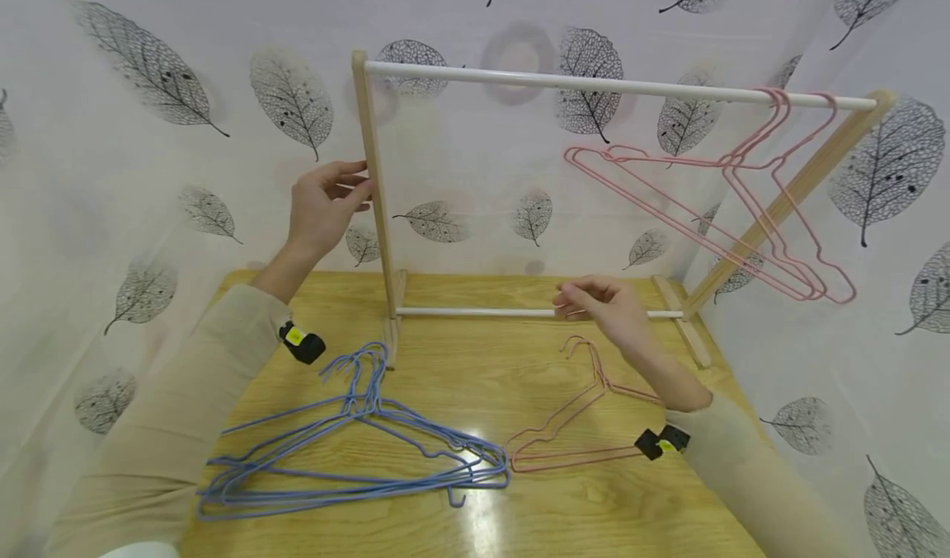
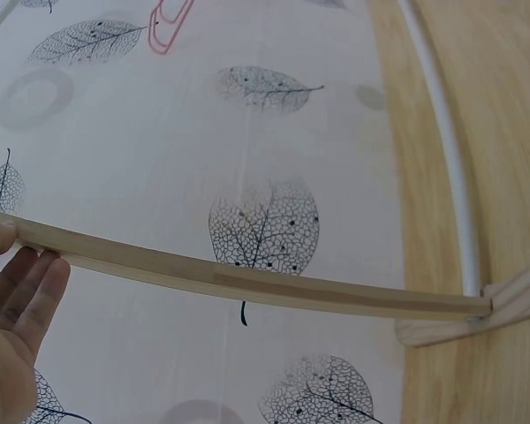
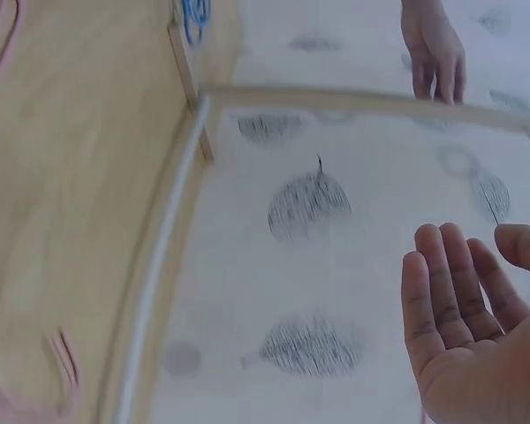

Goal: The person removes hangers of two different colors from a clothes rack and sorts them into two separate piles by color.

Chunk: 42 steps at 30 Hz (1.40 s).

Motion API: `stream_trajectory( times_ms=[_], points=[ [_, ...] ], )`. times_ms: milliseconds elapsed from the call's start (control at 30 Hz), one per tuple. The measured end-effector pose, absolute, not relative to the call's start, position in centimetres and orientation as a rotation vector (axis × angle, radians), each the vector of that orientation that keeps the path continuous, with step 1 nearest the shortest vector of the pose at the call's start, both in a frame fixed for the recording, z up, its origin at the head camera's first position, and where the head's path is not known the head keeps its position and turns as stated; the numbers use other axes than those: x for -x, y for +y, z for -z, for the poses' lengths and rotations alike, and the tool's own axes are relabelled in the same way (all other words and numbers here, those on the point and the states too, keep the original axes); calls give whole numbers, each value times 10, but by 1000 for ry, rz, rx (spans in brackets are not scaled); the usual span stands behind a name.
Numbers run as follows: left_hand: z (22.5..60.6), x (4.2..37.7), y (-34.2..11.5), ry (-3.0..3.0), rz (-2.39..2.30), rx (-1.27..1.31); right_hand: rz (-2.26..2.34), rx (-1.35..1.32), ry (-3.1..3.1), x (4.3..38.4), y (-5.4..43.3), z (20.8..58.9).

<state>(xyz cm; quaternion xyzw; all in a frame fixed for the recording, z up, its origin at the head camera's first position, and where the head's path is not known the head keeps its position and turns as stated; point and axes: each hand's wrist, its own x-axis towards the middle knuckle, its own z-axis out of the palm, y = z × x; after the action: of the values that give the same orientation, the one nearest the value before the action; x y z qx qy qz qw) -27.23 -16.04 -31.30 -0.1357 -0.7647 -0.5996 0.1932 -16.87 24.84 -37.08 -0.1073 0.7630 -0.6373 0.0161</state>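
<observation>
A small garment rack with wooden side posts and a white top rail [image 1: 512, 78] stands on the table. My left hand [image 1: 326, 203] is at its left post [image 1: 374, 162], thumb and fingers pinching the wood; the left wrist view shows the fingertips [image 2: 49, 274] right at the post's edge. My right hand [image 1: 604, 307] is in front of the white lower bar [image 1: 475, 312], holding nothing, its fingers loosely extended in the right wrist view. Several pink hangers [image 1: 779, 245] hang at the right end of the top rail.
Several blue hangers [image 1: 356, 451] lie in an overlapping pile at the table's left front. More pink hangers [image 1: 571, 414] lie below my right hand. A leaf-patterned cloth [image 1: 282, 96] surrounds the wooden table [image 1: 594, 517] at the back and sides.
</observation>
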Motion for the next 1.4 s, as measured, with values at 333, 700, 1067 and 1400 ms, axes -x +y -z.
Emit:
stream_trajectory(
  times_ms=[333, 700, 1067, 1400],
  points=[
    [314, 274, -162, -2138, 1691, 394, 2317, 372, 2468, 182, 323, 317],
    [314, 274, -161, -2145, 1679, 387, 2406, 224, 2724, 199, 375, 278],
    [315, 274, -162, -2146, 1688, 385, 2574, 101, 2627, 212, 400, 252],
    [315, 274, -162, -2148, 1689, 390, 2625, 4, 2610, 222, 408, 254]
  ],
)
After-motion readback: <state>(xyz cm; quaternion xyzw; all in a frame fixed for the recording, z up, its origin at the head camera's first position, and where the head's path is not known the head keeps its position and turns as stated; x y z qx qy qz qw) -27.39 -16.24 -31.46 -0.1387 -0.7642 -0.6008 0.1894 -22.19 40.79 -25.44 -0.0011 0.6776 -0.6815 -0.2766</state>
